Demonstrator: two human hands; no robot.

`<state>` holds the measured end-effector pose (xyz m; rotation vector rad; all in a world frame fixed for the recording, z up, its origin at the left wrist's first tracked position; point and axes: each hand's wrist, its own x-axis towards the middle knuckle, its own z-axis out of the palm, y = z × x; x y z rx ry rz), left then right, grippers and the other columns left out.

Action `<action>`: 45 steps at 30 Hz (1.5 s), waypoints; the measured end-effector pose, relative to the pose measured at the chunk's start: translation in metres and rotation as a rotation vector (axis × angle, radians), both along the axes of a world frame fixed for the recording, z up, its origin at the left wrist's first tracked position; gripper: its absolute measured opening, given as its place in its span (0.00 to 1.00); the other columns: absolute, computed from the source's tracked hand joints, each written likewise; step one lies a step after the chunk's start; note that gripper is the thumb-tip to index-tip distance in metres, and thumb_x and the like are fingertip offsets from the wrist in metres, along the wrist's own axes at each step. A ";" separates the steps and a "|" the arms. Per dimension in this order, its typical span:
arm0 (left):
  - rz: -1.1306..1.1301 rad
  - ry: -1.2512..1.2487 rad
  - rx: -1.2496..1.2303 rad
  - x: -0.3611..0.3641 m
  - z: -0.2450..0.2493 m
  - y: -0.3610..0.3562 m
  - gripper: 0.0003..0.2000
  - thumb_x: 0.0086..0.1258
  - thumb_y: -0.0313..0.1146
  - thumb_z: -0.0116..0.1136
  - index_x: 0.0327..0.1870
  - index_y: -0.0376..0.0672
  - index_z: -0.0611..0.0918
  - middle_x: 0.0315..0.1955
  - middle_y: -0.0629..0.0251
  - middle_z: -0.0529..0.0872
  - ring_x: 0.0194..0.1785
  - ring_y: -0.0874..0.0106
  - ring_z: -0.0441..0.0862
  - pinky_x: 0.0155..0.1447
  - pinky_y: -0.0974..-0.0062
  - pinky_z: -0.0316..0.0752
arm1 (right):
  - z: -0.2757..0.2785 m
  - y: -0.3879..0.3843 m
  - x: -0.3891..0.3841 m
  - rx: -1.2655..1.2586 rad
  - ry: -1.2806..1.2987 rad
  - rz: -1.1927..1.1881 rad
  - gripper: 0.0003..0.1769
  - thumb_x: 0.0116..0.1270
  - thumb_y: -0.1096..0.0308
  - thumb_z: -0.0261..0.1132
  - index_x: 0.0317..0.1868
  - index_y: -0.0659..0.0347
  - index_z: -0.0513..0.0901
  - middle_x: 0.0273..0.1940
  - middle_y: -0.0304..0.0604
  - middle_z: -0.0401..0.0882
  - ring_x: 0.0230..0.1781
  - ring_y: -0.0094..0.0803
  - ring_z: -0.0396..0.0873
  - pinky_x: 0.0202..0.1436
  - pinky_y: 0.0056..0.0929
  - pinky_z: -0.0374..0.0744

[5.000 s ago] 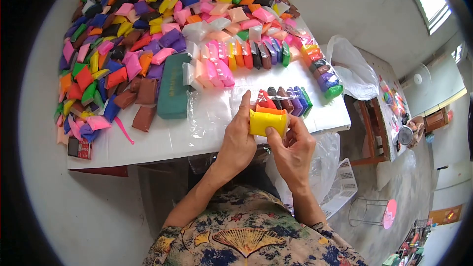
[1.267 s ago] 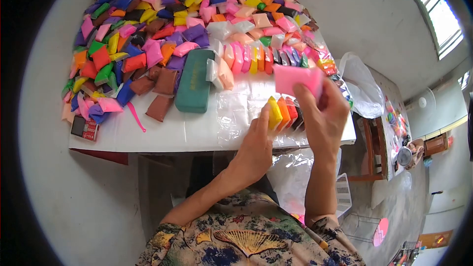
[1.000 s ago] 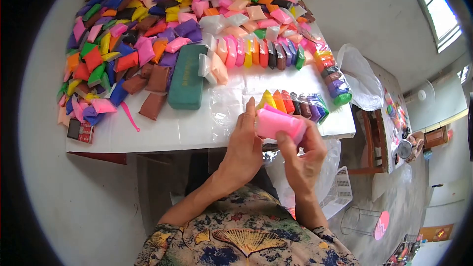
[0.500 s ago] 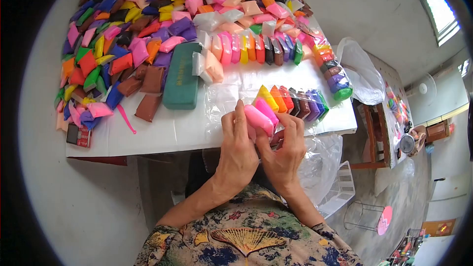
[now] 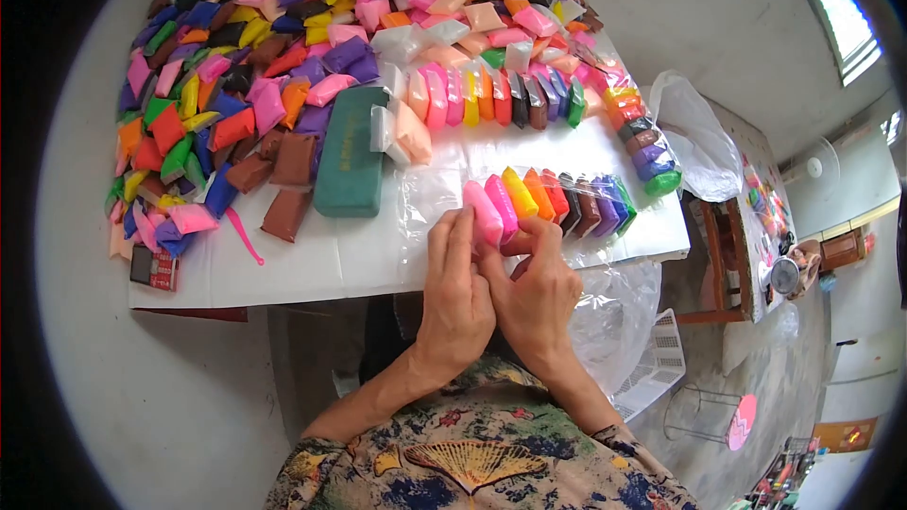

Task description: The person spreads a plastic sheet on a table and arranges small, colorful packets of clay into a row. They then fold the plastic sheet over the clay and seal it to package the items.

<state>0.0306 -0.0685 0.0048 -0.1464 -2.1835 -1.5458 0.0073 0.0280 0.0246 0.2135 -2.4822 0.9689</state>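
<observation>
My left hand [image 5: 455, 288] presses its fingers against the near left side of a light pink packet [image 5: 483, 214], which looks like soft modelling clay in clear film. Bent round the lower end of the pink packets is my right hand [image 5: 535, 297], closed, its thumb close to my left fingers. A deep pink packet [image 5: 502, 207] leans beside the light pink one. To their right, yellow [image 5: 519, 192], orange, red, black, brown, purple, blue and green packets stand in a row inside a clear plastic bag [image 5: 430, 212]. My fingertips are partly hidden.
Behind lies a second row of packets [image 5: 501, 97], with a green case [image 5: 350, 156] to its left. A large heap of packets [image 5: 274, 47] covers the table's back and left. A bagged stack [image 5: 644, 142] lies at the right edge. A red-and-black device [image 5: 154, 267] sits front left.
The two pink packets have tilted more upright and moved against the yellow one, lining up with the row. My hands have dropped slightly toward me, and my left index finger has lowered.
</observation>
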 end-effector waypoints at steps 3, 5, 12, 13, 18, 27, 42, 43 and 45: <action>-0.021 -0.004 -0.112 -0.006 -0.001 -0.006 0.26 0.68 0.16 0.40 0.70 0.26 0.65 0.66 0.39 0.69 0.69 0.48 0.69 0.72 0.63 0.66 | -0.008 0.000 -0.004 0.004 0.049 -0.002 0.20 0.61 0.64 0.75 0.47 0.61 0.76 0.31 0.42 0.87 0.19 0.33 0.81 0.25 0.32 0.76; -0.075 -0.051 -0.059 -0.010 0.002 -0.010 0.27 0.68 0.17 0.41 0.71 0.26 0.64 0.67 0.38 0.67 0.72 0.46 0.66 0.75 0.63 0.61 | -0.014 -0.003 -0.011 0.024 0.093 0.003 0.20 0.62 0.65 0.74 0.48 0.61 0.76 0.32 0.42 0.87 0.19 0.33 0.82 0.25 0.33 0.77; -0.157 -0.121 -0.019 -0.015 0.010 -0.018 0.29 0.69 0.21 0.42 0.74 0.28 0.60 0.71 0.37 0.64 0.76 0.48 0.61 0.79 0.64 0.54 | -0.011 -0.002 -0.010 0.046 0.083 0.030 0.21 0.63 0.66 0.72 0.53 0.62 0.77 0.32 0.44 0.87 0.20 0.35 0.83 0.26 0.34 0.78; -0.156 -0.127 0.010 -0.015 0.010 -0.017 0.29 0.70 0.21 0.42 0.74 0.29 0.60 0.71 0.37 0.64 0.76 0.49 0.61 0.78 0.64 0.55 | -0.011 -0.003 -0.011 0.053 0.093 0.027 0.21 0.63 0.66 0.72 0.54 0.62 0.77 0.33 0.44 0.87 0.20 0.36 0.83 0.27 0.35 0.78; -0.114 -0.142 0.196 -0.008 0.009 -0.011 0.28 0.71 0.20 0.41 0.74 0.31 0.59 0.69 0.38 0.65 0.75 0.51 0.64 0.75 0.60 0.61 | -0.013 -0.001 -0.012 0.060 0.108 0.028 0.22 0.62 0.67 0.72 0.55 0.62 0.78 0.34 0.46 0.87 0.20 0.36 0.83 0.27 0.35 0.78; -0.045 0.024 -0.025 -0.010 -0.004 -0.008 0.25 0.68 0.18 0.43 0.69 0.30 0.64 0.64 0.37 0.70 0.68 0.42 0.69 0.73 0.57 0.63 | 0.020 0.007 0.009 -0.055 -0.034 0.114 0.21 0.61 0.72 0.73 0.54 0.64 0.80 0.33 0.45 0.87 0.20 0.30 0.81 0.26 0.29 0.77; -0.122 0.082 -0.015 -0.008 0.001 0.004 0.21 0.70 0.20 0.49 0.65 0.33 0.67 0.60 0.37 0.69 0.65 0.39 0.66 0.71 0.52 0.62 | 0.062 -0.114 -0.103 0.543 -0.016 0.264 0.31 0.65 0.41 0.65 0.31 0.68 0.87 0.30 0.56 0.85 0.33 0.48 0.86 0.37 0.44 0.81; -0.115 0.070 -0.008 -0.006 0.002 0.004 0.22 0.70 0.19 0.49 0.65 0.32 0.66 0.61 0.37 0.67 0.65 0.39 0.65 0.71 0.53 0.62 | 0.057 -0.115 -0.108 0.558 -0.015 0.268 0.29 0.65 0.44 0.66 0.31 0.68 0.87 0.30 0.56 0.86 0.33 0.49 0.87 0.38 0.44 0.82; -0.112 0.011 0.043 -0.005 0.006 0.004 0.23 0.70 0.18 0.49 0.66 0.32 0.65 0.61 0.37 0.66 0.65 0.38 0.65 0.71 0.53 0.63 | 0.048 -0.114 -0.116 0.574 -0.025 0.247 0.24 0.64 0.50 0.67 0.31 0.67 0.87 0.31 0.55 0.86 0.33 0.49 0.87 0.38 0.44 0.82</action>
